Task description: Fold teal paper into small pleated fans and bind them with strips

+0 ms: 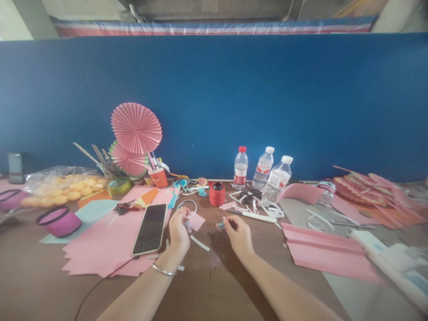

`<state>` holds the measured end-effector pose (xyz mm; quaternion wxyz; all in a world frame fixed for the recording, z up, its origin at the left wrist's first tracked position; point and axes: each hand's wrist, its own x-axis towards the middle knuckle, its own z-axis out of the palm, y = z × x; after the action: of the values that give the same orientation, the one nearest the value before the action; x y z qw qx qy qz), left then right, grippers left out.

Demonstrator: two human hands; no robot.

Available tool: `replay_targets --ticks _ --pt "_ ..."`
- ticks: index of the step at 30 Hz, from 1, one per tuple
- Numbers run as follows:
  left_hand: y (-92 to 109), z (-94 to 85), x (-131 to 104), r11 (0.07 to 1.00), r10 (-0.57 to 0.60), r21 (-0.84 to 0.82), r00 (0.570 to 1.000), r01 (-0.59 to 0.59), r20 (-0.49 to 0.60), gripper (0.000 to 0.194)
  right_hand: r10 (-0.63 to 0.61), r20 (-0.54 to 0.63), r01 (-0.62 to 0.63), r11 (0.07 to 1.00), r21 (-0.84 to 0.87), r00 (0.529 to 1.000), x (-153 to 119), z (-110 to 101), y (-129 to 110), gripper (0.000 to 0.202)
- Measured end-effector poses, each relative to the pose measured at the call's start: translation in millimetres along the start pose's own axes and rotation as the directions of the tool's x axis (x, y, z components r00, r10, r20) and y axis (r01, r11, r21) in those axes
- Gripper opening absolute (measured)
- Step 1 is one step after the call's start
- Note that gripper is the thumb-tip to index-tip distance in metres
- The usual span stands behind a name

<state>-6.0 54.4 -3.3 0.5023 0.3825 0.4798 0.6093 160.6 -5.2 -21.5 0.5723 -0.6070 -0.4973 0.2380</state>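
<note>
My left hand is closed around the near side of a thin pale ring, which looks like a roll of tape or a hoop. Under its fingers hang small white-and-blue bits, too small to name. My right hand pinches a small fringed paper piece, blue and pinkish, between thumb and forefinger just above the brown table. A pink paper scrap and a white paper strip lie between the hands. Beyond them stands a red round container with a dark top.
At left, a smartphone rests on pink paper sheets, near a purple band and bagged yellow balls. Pink fans stand behind. Plastic bottles, a white-handled cutter and folded pink paper are at right.
</note>
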Motion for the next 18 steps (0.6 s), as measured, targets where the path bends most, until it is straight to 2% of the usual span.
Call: replay_targets --ticks 2,4,13,18 --pt "-1 -1.0 3 0.998 0.062 -0.008 0.994 -0.063 -0.086 0.016 0.007 -0.006 -0.007 1.000 0.010 1.000 -1 0 -1 0.019" --pt "-2 -0.8 5 0.997 0.075 0.000 0.991 -0.075 -0.115 0.014 0.021 -0.024 -0.021 1.000 0.020 0.999 0 -1 -1 0.020" --pt "-4 -0.6 4 0.974 0.143 0.185 0.988 -0.130 -0.059 0.019 0.103 -0.238 -0.093 0.994 0.055 0.966 27 -21 17 0.031" --pt "2 -1.5 5 0.895 0.315 0.359 0.945 -0.264 -0.091 0.016 0.082 -0.217 -0.072 0.996 0.052 0.973 25 -20 14 0.029"
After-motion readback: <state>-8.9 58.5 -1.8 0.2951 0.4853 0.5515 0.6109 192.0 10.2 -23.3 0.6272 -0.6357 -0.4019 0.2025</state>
